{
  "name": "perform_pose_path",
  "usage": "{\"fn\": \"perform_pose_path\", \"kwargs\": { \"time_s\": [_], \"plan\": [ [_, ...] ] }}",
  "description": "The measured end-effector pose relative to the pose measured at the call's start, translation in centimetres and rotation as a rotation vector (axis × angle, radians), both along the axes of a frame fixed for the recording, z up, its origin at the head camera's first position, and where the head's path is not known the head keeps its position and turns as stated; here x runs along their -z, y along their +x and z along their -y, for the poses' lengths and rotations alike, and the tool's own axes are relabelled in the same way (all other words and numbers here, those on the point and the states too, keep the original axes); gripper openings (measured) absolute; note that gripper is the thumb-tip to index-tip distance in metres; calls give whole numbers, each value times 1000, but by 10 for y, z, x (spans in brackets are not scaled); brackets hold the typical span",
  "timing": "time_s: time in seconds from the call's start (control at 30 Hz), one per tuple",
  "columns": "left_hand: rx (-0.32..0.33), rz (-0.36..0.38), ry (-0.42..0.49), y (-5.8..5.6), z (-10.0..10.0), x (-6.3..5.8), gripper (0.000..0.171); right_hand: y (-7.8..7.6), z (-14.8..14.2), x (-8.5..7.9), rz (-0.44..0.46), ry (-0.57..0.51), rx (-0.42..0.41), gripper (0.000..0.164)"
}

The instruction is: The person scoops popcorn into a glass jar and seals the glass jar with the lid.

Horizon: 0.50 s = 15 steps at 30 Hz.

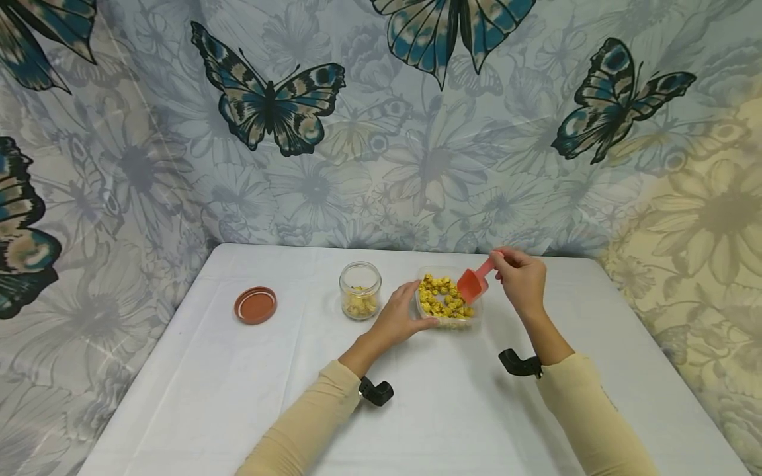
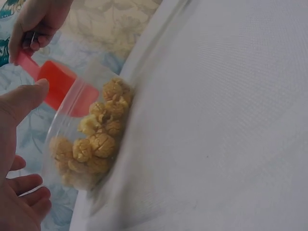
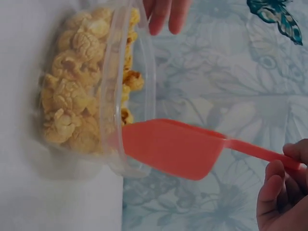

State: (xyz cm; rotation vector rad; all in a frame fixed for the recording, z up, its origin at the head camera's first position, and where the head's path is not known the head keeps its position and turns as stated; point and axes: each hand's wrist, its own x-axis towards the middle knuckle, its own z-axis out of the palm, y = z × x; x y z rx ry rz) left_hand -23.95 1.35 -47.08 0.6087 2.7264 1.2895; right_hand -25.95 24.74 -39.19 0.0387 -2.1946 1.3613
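Left hand [image 1: 395,316]: grip slack, thumb and fingers spread beside the left of the tub [image 1: 457,324], seemingly to steady it; contact could not be told.
Tub: clear, on the bench [image 1: 178,410], part-filled with popcorn [image 1: 450,308].
Lid [image 1: 255,305]: brown, flat, far left, presumably off to leave the jar [image 1: 360,277] open.
Jar: glass, upright left of the tub, some popcorn inside, likely placed within easy scooping reach.
Scoop [image 1: 474,284]: red, slanted into the tub.
Right hand [image 1: 520,277]: grip pinching the scoop's handle, apparently to angle it over the rim.
Backdrop [image 1: 434,178]: butterfly-printed.
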Motion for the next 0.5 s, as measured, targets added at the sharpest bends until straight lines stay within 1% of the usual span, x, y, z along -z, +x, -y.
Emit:
{"fn": "perform_pose_path", "kwargs": {
  "time_s": [0.13, 0.27, 0.33, 0.4, 0.5],
  "plan": [
    [-24, -3, -14, -1, -3, 4, 89, 2, 4, 1, -96, 183, -16, 14],
    [-34, -4, -19, -2, -5, 6, 87, 2, 7, 2, -123, 316, -59, 12],
    [-36, -2, -24, -3, -5, 7, 87, 1, 7, 1, -103, 368, -84, 13],
    [-39, -1, -29, -4, -6, 7, 87, -1, 5, 2, -64, 417, -116, 14],
    [-39, 3, -33, -5, -6, 8, 84, -5, 2, 2, 45, 436, -166, 20]
  ]
}}
